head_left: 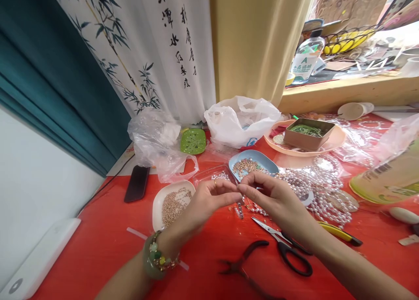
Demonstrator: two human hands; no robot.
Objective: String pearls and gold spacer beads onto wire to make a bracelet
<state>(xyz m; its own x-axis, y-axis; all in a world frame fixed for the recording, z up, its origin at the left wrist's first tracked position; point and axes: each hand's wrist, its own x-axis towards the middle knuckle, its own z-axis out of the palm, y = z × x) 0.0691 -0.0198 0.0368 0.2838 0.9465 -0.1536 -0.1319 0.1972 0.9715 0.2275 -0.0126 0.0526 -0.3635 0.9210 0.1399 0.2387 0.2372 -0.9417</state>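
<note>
My left hand (212,199) and my right hand (273,195) meet fingertip to fingertip above the red table, both closed in a pinch. A short string of beads (240,209) hangs just under the fingertips; the part between the fingers is too small to see clearly. Beyond my hands, a blue dish (234,160) holds gold and pearly pieces, and a clear red-tinted tray (203,174) holds pearl beads. A white dish (158,204) of small gold beads lies left, partly behind my left wrist. Scissors (278,236) and black-handled pliers (240,265) lie below my hands.
A heap of pearl strands (324,191) and a yellow utility knife (340,233) lie right. Behind are a white plastic bag (235,121), a green dish (193,141) and a metal tin (309,138) on a peach tray (294,151). A phone (137,184) lies left.
</note>
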